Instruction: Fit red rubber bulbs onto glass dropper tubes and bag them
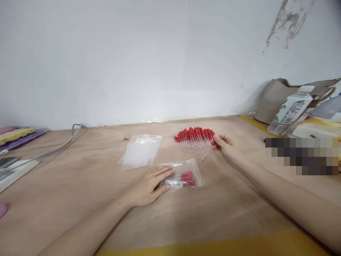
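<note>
My left hand point(153, 185) lies with its fingers stretched out over the left end of a clear zip bag point(198, 174). Inside that bag, a few glass droppers with red rubber bulbs point(188, 177) show through the plastic. My right hand point(225, 144) is closed in a pinch around the red bulb of a dropper point(212, 142), whose clear tube points down and left. Just left of that hand spreads a row of several red-bulbed droppers point(194, 138), bulbs toward the wall. A stack of flat zip bags point(142, 151) rests beyond my left hand.
At the right stand a plastic bottle point(291, 110) and a grey-brown bag point(271, 99). A grey cable point(61, 144) crosses the left side near a white box point(20, 174). Purple and yellow items point(22, 137) lie at the far left. A white wall point(133, 64) closes off the back.
</note>
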A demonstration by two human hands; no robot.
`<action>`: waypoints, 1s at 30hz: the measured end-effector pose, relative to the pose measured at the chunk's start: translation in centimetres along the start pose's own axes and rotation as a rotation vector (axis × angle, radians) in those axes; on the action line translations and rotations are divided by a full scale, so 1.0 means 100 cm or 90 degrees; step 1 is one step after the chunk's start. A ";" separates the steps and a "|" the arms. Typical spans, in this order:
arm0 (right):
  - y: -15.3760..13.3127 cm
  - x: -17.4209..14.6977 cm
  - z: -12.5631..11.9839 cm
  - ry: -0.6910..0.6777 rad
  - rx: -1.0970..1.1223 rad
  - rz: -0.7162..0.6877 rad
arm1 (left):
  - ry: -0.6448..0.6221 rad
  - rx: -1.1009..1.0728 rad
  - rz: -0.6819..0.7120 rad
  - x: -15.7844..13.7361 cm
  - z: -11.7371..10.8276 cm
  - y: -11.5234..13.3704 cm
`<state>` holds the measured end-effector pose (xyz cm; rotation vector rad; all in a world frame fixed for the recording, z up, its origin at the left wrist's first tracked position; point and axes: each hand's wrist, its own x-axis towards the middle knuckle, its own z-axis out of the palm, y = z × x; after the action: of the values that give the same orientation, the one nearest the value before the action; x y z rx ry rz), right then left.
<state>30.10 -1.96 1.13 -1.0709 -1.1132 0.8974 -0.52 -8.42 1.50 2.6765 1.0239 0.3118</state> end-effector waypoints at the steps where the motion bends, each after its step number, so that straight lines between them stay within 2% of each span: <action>1: 0.005 -0.007 -0.002 0.008 0.018 0.026 | -0.001 -0.001 -0.002 0.000 -0.001 0.000; 5: 0.017 -0.026 0.004 -0.004 0.118 0.136 | 0.007 -0.007 -0.005 0.000 -0.002 0.002; 8: 0.016 -0.036 0.011 -0.077 0.150 0.206 | 0.015 -0.008 -0.007 0.000 -0.001 0.002; 10: 0.014 -0.042 0.012 -0.142 0.122 0.222 | 0.015 -0.007 -0.005 -0.001 0.000 0.001; 13: 0.014 -0.046 0.008 -0.231 -0.023 0.164 | 0.012 -0.002 -0.001 -0.001 0.001 0.001; 17: 0.020 -0.045 0.007 -0.276 -0.208 0.023 | 0.008 0.008 -0.001 -0.001 0.000 0.002; 20: 0.024 -0.045 0.014 -0.297 -0.230 -0.020 | 0.007 0.012 0.000 -0.001 0.000 0.003; 26: 0.025 -0.051 0.025 -0.331 -0.242 -0.037 | 0.013 0.010 0.005 0.000 0.001 0.001; 30: 0.019 -0.054 0.027 -0.309 -0.322 -0.098 | 0.018 0.008 0.008 0.000 0.002 0.001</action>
<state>26.21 -6.03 -1.80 -1.1790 -1.8740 0.7899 -0.39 -8.51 1.38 2.6976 1.0213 0.3469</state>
